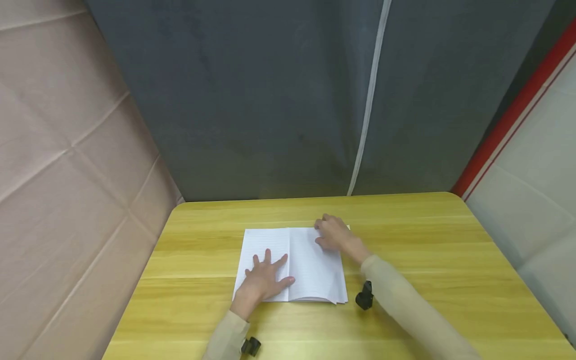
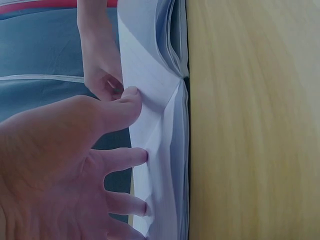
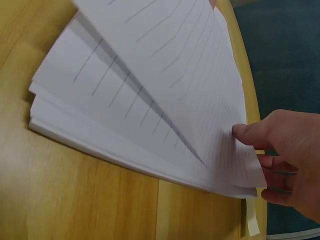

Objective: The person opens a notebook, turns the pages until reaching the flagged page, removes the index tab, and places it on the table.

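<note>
Bare table (image 1: 427, 240) lies open around the notebook (image 1: 315, 270); grey curtain (image 1: 270, 125) closes the far edge.

left hand (image 1: 265, 278): flat, fingers spread | right hand (image 1: 334, 234): fingers curled, pinching

Both arms wear long beige sleeves, the left sleeve (image 1: 227, 335) ending at the wrist and the right sleeve (image 1: 405, 305) running in soft folds down the forearm. A small black camera (image 1: 251, 346) sits under the left wrist, and a second black camera (image 1: 365, 296) hangs below the right wrist, each a stubby dark block with a round lens end. The left hand (image 1: 265, 280) and right hand (image 1: 332, 233) are bare, with no rings, watch or gloves.
</note>
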